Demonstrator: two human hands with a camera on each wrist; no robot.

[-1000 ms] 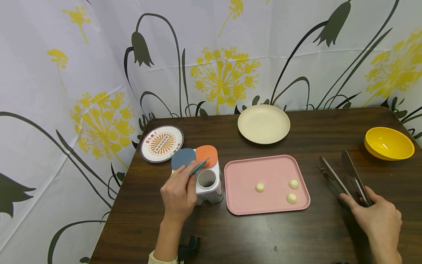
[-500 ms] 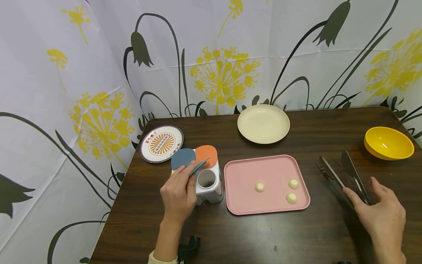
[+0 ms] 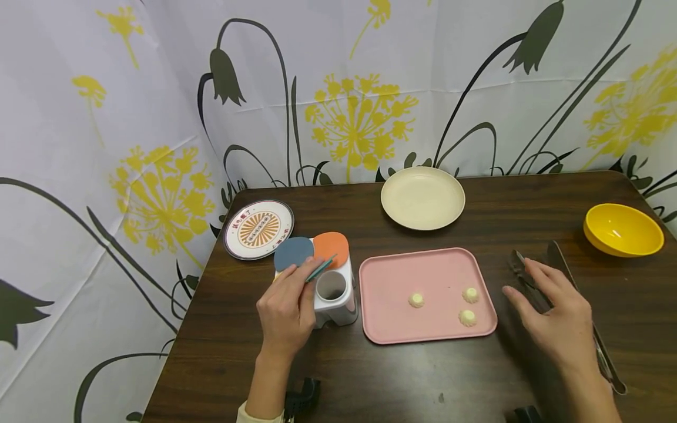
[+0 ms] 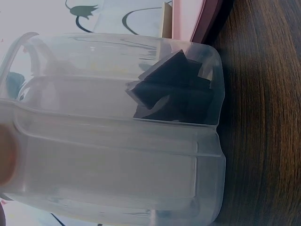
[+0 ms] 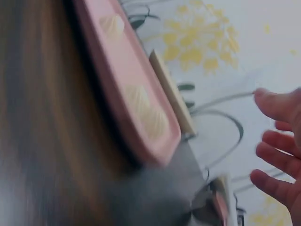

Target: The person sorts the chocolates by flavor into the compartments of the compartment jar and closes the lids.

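My left hand (image 3: 288, 311) pinches a thin teal lid (image 3: 320, 267), tilted above the open round mouth (image 3: 332, 286) of a several-part seasoning box. Blue (image 3: 293, 254) and orange (image 3: 331, 249) lids cover other parts of it. In the left wrist view the box body (image 4: 108, 155) is translucent, with dark pieces (image 4: 174, 94) in one compartment. My right hand (image 3: 557, 317), fingers apart and holding nothing, is over the metal tongs (image 3: 605, 358) and partly hides them. Left of it is a pink tray (image 3: 391, 323) bearing three small cream-coloured fluted pieces (image 3: 468, 318).
Behind the tray stands a cream plate (image 3: 423, 198). A patterned white plate (image 3: 259, 230) is at the back left, close behind the seasoning box. A yellow bowl (image 3: 624, 230) sits at the right. A flowered cloth (image 3: 423, 59) hangs behind the dark wooden table (image 3: 412, 382).
My right hand has let go of the tongs, which now lie on the table, and has moved left toward the tray. My left hand and the teal lid stay put.
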